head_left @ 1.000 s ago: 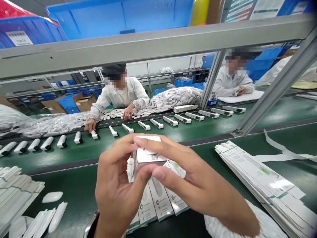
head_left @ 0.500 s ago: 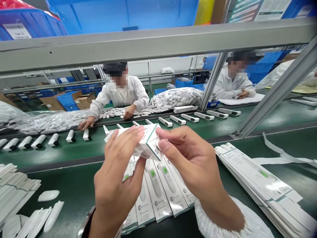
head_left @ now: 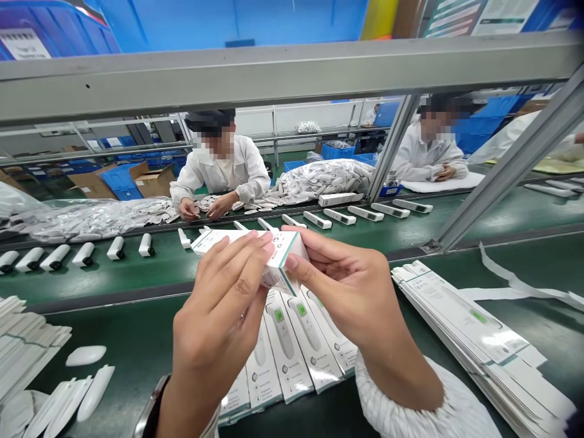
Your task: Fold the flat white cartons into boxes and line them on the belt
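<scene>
A white carton (head_left: 285,255) with teal edges is held up in front of me, tilted, over the near bench. My left hand (head_left: 223,310) wraps round its body, fingers across the top face and thumb underneath. At the carton's right end, my right hand (head_left: 351,286) grips the end, with its thumb on the near corner and its fingers behind. Part of the end face is hidden by that hand. Directly below, a row of similar cartons (head_left: 292,347) printed with a handheld thermometer lies side by side, partly covered by my left hand.
Flattened cartons (head_left: 469,328) are stacked at right, near paper strips (head_left: 515,289). White plastic shells (head_left: 95,392) and a stack of flat white pieces (head_left: 27,347) lie at left. White thermometers (head_left: 116,246) line the green conveyor (head_left: 150,277). Beyond it, a co-worker (head_left: 219,164) handles parts. A metal beam (head_left: 274,76) crosses above.
My right hand's thumb and fingers have shifted from the end face to grip round the carton's end. The thermometers have moved left along the conveyor. The co-worker's hands have drawn together.
</scene>
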The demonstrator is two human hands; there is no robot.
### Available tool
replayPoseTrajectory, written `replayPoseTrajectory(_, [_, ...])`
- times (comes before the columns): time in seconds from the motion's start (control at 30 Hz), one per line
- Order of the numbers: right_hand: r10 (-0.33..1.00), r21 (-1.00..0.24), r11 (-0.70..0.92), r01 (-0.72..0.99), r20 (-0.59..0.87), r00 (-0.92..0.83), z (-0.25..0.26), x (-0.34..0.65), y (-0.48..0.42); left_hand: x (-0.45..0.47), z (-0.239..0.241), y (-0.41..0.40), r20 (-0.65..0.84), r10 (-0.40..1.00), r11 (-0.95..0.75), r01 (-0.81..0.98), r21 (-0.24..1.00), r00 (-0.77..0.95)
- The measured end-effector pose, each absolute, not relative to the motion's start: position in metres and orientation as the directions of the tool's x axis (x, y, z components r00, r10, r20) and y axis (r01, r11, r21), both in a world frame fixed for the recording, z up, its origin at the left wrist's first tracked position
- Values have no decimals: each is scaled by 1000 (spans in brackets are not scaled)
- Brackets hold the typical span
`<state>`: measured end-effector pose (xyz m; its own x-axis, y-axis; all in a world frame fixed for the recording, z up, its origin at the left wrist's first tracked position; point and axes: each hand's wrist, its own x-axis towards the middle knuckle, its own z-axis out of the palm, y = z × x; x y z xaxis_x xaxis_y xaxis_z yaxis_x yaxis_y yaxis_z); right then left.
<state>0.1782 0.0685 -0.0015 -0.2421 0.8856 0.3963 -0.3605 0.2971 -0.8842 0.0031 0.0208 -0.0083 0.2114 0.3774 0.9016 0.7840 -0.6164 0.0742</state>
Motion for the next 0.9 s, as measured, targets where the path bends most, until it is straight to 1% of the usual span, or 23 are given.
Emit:
replayPoseTrajectory(0.07, [891,-890,326,-318,401,-210,-1,180,69,4,-8,20,904,374,-619,782,77,207])
replayPoseTrajectory(0.13, [878,-891,352,-286,421,-229,0,185,71,3,-8,19,905,380,-617,781,93,192])
replayPoseTrajectory(0.23, [819,-884,371,-284,456,-350,1,195,75,-4,-8,18,891,424,-618,771,152,163])
replayPoseTrajectory(0.33, [766,-888,343,-308,454,-455,0,197,76,-13,-7,17,852,497,-616,758,212,166])
replayPoseTrajectory(0.37, [756,-888,334,-315,452,-473,-1,195,75,-15,-6,17,836,520,-598,774,209,176])
replayPoseTrajectory(0.43, [757,-885,325,-333,455,-470,-2,189,74,-17,-3,17,806,557,-526,836,157,199])
replayPoseTrajectory(0.5, [776,-869,327,-372,472,-419,-1,182,70,-17,-2,14,798,559,-466,882,75,228])
replayPoseTrajectory(0.57, [788,-851,340,-401,491,-373,0,177,66,-15,-4,8,801,553,-438,898,43,231])
replayPoseTrajectory(0.6, [782,-847,350,-399,499,-374,0,175,64,-15,-5,3,798,564,-433,899,65,213])
replayPoseTrajectory(0.63, [773,-851,358,-384,501,-390,-1,173,61,-16,-8,-4,783,594,-425,898,113,182])
replayPoseTrajectory(0.73, [735,-853,391,-345,515,-441,-9,161,48,-18,-19,-32,722,691,-355,891,284,46])
replayPoseTrajectory(0.83, [658,-810,481,-336,586,-472,-21,146,30,-22,-33,-63,705,701,-273,871,409,-111])
replayPoseTrajectory(0.9, [573,-781,557,-282,607,-551,-24,140,19,-26,-44,-82,701,688,-253,843,474,-187])
